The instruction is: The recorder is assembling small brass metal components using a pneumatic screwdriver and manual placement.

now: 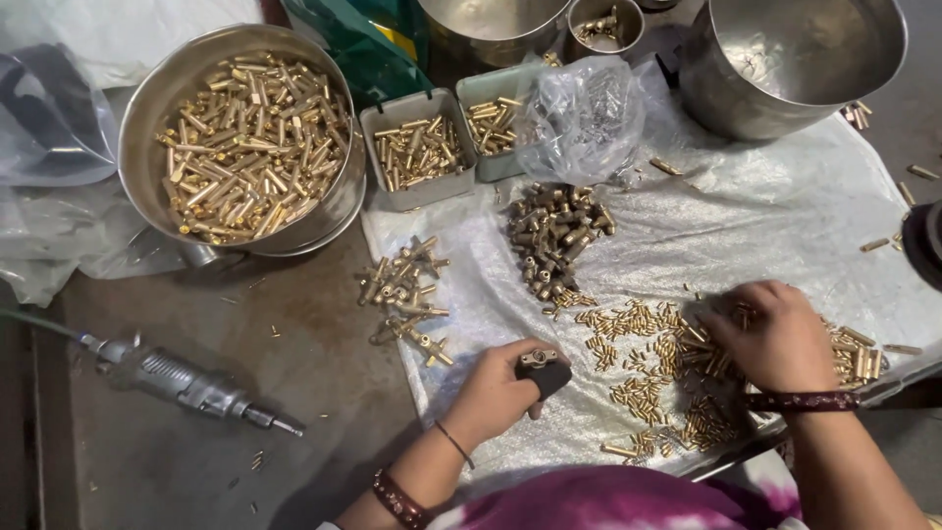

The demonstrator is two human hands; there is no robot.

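The left hand [496, 393] is curled tight around a small black tool [543, 373] with a little brass part on top. It sits low on the white sheet [765, 216], at about 6 o'clock.

The right hand [775, 334] is at 4 o'clock. It rests palm down on a spread of tiny brass pins [638, 353]. Its fingers are bent down into the pins, and you cannot tell if they pinch one. A dark band is on that wrist.

Just above the pins, near the middle, lies a heap of darker brass tubes [554, 240]. At 9 o'clock from that heap is a loose bunch of cross-shaped brass bits [402, 290].

At 12 o'clock stand two grey trays [417, 147] with brass sticks in them, and a crumpled clear bag [579, 118] beside them. At 10 o'clock is a big round steel bowl [157, 118] full of brass sticks. At 1 o'clock is a big steel pot [785, 69].

At 8 o'clock a silver air tool [186, 383] lies on the dark table, well apart from the hands.
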